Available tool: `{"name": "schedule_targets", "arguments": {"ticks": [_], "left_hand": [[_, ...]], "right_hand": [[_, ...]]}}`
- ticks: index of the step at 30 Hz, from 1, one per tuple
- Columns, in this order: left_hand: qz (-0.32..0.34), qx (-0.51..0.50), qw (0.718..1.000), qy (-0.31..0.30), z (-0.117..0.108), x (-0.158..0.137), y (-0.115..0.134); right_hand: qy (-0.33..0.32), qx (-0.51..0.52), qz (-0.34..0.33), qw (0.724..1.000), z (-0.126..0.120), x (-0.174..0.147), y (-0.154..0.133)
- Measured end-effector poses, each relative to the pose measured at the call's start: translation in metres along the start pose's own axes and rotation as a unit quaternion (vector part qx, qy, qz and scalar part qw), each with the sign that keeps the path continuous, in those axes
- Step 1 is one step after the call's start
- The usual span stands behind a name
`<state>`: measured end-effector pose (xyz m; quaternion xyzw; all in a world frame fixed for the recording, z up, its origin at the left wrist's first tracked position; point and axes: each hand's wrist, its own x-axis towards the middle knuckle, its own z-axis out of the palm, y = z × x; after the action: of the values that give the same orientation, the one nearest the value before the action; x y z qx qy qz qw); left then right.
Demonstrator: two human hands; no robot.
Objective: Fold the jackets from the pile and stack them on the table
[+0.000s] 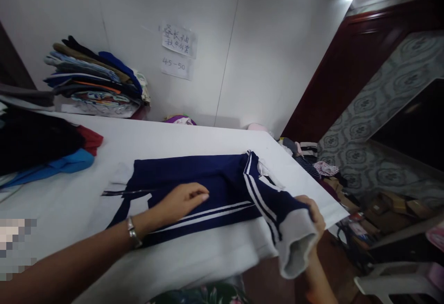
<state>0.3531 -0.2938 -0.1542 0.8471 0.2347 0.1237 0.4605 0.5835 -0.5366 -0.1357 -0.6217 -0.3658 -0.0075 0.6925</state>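
A navy blue jacket (194, 170) with white stripes and pale ribbed edges lies across the white table (222, 139). My left hand (183, 200), wearing a metal bracelet on the wrist, is over the jacket's middle. Its fingers are loosely bent, and I see nothing between them and the thumb. At the right, my right hand (314, 209) grips the jacket's sleeve near its wide light grey cuff (294, 234), holding that end off the table's front edge. The cuff opening faces me. Part of the right hand is hidden behind the fabric.
Folded clothes (100, 77) are stacked at the back left, by the wall. Black, red and blue garments (45, 146) lie heaped on the table's left side. Several clothes and cardboard boxes (388, 211) lie beyond the right edge. A white plastic stool (398, 281) stands at the lower right.
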Motion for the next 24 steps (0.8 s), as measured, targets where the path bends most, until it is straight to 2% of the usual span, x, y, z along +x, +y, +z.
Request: {"name": "schedule_targets", "arguments": {"ticks": [1,3,5,6,8,10,11,13,16,18,20,22,24], "left_hand": [[-0.02,-0.086,0.995,-0.042,0.017,-0.004,0.014],[-0.067,-0.268,0.953,-0.123,0.044,-0.011,0.033],[-0.107,-0.412,0.89,-0.165,0.06,-0.017,0.041],[-0.123,-0.457,0.865,-0.166,0.064,-0.02,0.043],[-0.151,-0.49,0.846,-0.146,0.065,-0.024,0.044],[-0.171,-0.48,0.852,-0.118,0.061,-0.028,0.044],[-0.174,-0.469,0.858,-0.114,0.057,-0.029,0.044],[-0.166,-0.432,0.879,-0.115,0.051,-0.03,0.046],[-0.135,-0.325,0.928,-0.12,0.045,-0.027,0.052],[-0.106,-0.249,0.953,-0.132,0.044,-0.025,0.058],[-0.075,-0.173,0.971,-0.149,0.044,-0.024,0.067],[-0.049,-0.087,0.982,-0.161,0.042,-0.025,0.079],[-0.033,-0.016,0.985,-0.171,0.039,-0.027,0.09]], "right_hand": [[0.002,-0.025,-0.044,0.999,0.006,-0.008,-0.002],[-0.035,-0.084,-0.134,0.987,0.022,-0.019,-0.007],[-0.134,-0.131,-0.185,0.965,0.04,-0.026,-0.016],[-0.197,-0.138,-0.192,0.952,0.047,-0.029,-0.02],[-0.333,-0.122,-0.173,0.919,0.054,-0.029,-0.028],[-0.436,-0.06,-0.132,0.888,0.053,-0.02,-0.027],[-0.454,-0.024,-0.114,0.884,0.051,-0.011,-0.022],[-0.414,0.02,-0.092,0.905,0.048,0.016,-0.002],[-0.265,-0.051,-0.054,0.961,0.055,0.071,0.045],[-0.256,-0.134,-0.046,0.956,0.07,0.106,0.077],[-0.319,-0.233,-0.059,0.917,0.088,0.132,0.101],[-0.398,-0.341,-0.08,0.848,0.103,0.149,0.116],[-0.447,-0.421,-0.093,0.784,0.109,0.16,0.125]]}}
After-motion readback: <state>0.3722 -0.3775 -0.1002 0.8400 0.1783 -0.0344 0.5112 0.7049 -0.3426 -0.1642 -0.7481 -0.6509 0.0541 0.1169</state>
